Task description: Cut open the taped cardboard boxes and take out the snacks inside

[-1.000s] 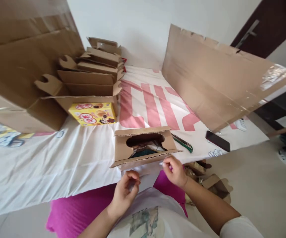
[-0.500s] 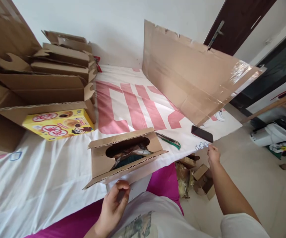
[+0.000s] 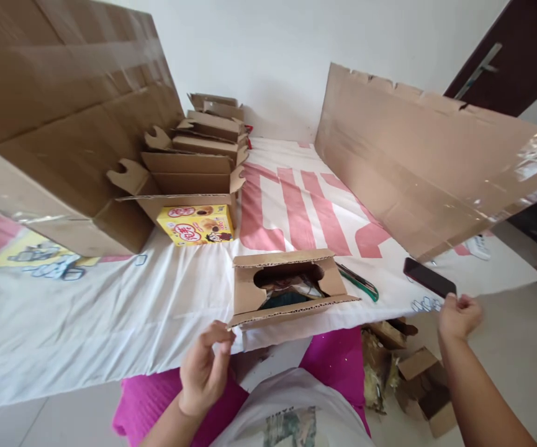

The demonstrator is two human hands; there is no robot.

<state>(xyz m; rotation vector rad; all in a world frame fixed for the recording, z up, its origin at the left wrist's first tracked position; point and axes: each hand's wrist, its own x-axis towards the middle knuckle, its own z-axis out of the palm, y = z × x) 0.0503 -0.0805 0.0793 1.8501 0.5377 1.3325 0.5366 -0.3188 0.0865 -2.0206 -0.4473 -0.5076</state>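
Note:
A small open cardboard box (image 3: 289, 288) with an oval cut-out lies at the near edge of the white cloth-covered surface (image 3: 110, 310); crumpled dark contents show inside. My left hand (image 3: 203, 366) hovers just below the box's front left corner, thumb and forefinger pinched together, with nothing visible between them. My right hand (image 3: 457, 313) is out to the right at the surface's edge, just below a black phone (image 3: 429, 277), its fingers curled and its palm hidden. A green utility knife (image 3: 359, 282) lies right of the box.
A yellow snack box (image 3: 197, 225) sits under a stack of folded cardboard boxes (image 3: 198, 149). A big carton (image 3: 54, 124) fills the left, a large cardboard sheet (image 3: 426, 167) leans at the right. Cardboard scraps (image 3: 408, 366) lie on the floor. A dark door (image 3: 505, 62) stands behind.
My right hand left the box's front edge and swung right to the surface's edge by the phone. My left hand stayed pinched near the box. The view swung about.

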